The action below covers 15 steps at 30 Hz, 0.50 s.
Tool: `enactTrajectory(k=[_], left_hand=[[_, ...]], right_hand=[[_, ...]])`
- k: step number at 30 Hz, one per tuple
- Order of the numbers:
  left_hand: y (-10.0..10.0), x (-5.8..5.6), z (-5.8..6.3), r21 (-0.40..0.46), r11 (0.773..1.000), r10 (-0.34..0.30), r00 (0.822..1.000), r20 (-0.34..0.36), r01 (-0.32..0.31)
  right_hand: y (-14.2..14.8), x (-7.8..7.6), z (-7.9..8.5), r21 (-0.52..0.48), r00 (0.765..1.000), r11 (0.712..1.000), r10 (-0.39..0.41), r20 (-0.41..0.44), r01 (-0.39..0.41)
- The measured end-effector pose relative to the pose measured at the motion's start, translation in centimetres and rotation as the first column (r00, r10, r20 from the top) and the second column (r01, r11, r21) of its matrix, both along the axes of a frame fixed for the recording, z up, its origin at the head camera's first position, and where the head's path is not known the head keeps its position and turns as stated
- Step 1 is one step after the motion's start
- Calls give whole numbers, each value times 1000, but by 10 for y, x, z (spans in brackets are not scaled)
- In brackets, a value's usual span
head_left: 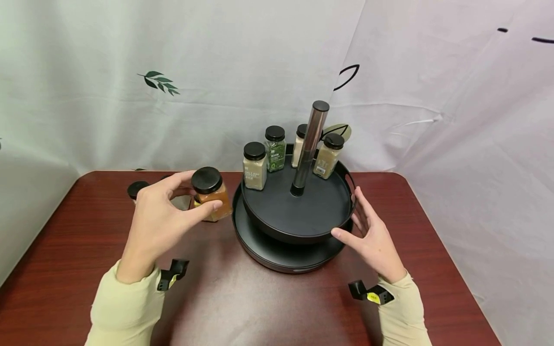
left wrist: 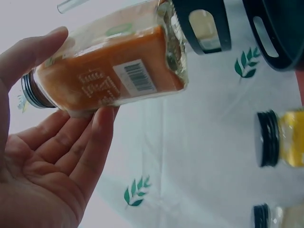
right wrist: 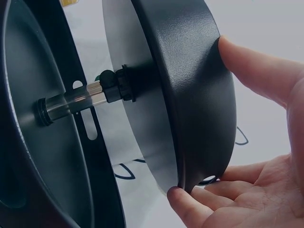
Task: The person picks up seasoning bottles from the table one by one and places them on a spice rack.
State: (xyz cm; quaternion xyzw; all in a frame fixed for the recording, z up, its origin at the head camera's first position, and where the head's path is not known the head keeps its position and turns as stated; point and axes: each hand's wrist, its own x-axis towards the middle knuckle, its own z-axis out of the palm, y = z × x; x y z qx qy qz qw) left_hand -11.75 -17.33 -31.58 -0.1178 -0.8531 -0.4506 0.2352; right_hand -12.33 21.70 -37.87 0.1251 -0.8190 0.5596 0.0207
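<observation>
My left hand (head_left: 162, 206) holds a square spice jar (left wrist: 109, 71) of orange-brown powder with a black lid, pinched between thumb and fingers. In the head view the jar is raised at the left of a black two-tier lazy Susan (head_left: 277, 211), close to its rim. The left wrist view shows the jar's clear base pointing toward the tray and a barcode label on its side. On the right, my right hand (head_left: 374, 240) grips the upper tray's wall (right wrist: 199, 95), thumb at the front rim and fingers around the side by the handle hole.
Several black-lidded spice jars stand around the upper tray's back, among them a green jar (head_left: 275, 149) and a beige jar (head_left: 255, 166). A clear post (head_left: 309, 149) rises from the tray's middle. Behind my left hand, more jars (head_left: 137, 189) stand on the red-brown table (head_left: 277, 307), partly hidden.
</observation>
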Motion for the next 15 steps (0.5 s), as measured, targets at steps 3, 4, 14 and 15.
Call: enactTrajectory(k=[3,4,14,15], left_hand=[[6,-3,3,11,1000,-7,1000,-21,7],[8,-4,4,15,1000,-8,1000,-23,9],[25,-12,11,60,998,-30,998,-47,33],[27,-13,11,65,997,-33,998,-49,36]], right_hand=[[0,0,0,-2,1000,1000,-2,1,2],[0,0,-1,-4,1000,1000,-1,0,1],[1,0,-1,-4,1000,1000,-7,-4,7],[0,-1,-1,-6,1000,1000,-6,-3,6]])
